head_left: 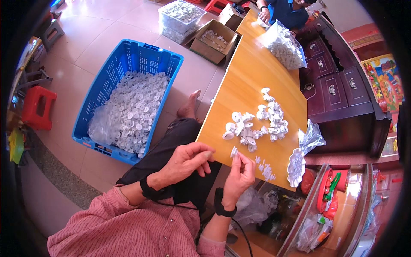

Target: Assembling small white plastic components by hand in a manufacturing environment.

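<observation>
My right hand [240, 174] pinches a small white plastic part [234, 151] between thumb and fingertips, just over the near edge of the wooden table [227, 103]. To its left, my left hand [185, 162] is raised above my lap, thumb and forefinger stretched forward and apart, with nothing visible in it. Beyond both hands lies a loose pile of white round plastic parts [248, 130]. Several tiny white pieces [266, 170] are scattered to the right of my right hand, beside a scalloped white dish [296, 168] of similar bits.
A blue crate [81, 118] filled with white discs stands on the floor at left. Clear tubs [278, 45] of white parts and a cardboard box [210, 51] are farther off. Another person [284, 15] sits at the table's far end. Dark drawers [332, 88] line the right; a red stool [38, 108] stands left.
</observation>
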{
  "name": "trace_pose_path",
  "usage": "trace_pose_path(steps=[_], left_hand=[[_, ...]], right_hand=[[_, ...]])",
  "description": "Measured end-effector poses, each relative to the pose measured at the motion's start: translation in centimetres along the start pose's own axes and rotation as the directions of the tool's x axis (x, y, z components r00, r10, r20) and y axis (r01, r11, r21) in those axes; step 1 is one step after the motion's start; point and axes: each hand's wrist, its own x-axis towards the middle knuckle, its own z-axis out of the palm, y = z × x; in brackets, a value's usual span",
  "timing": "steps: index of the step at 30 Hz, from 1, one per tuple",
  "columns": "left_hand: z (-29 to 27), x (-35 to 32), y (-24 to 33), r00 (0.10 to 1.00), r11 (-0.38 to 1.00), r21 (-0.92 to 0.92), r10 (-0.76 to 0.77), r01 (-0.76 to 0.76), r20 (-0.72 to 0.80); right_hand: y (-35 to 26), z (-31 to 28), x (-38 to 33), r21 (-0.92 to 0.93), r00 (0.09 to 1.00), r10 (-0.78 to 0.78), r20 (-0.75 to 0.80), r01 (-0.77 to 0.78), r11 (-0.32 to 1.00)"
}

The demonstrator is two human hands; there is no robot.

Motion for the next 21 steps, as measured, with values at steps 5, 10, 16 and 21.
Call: trace_pose_path(steps=[5, 10, 16, 21], left_hand=[[1.6, -0.1, -1.0, 0.992, 1.000, -0.017, 0.028, -0.026, 0.127], [2.4, -0.1, -2.2, 0.991, 0.991, -0.100, -0.079, 0.090, 0.111], [2.9, -0.5, -1.9, 0.993, 0.987, -0.119, -0.107, 0.112, 0.046], [3.4, -0.9, -0.9, 0.974, 0.942, -0.247, -0.216, 0.227, 0.073]], right_hand=[[-1.7, -1.9, -1.7, 0.385, 0.906, 0.362, 0.219, -0.421, 0.821], [-2.4, -2.4, -2.7, 0.410, 0.886, 0.326, 0.330, -0.446, 0.796], [-0.6, -3.3, -2.3, 0.059, 0.989, 0.146, 0.038, -0.148, 0.987], [2.2, -5.0, -0.8, -0.441, 0.972, -0.236, 0.006, 0.214, 0.872]])
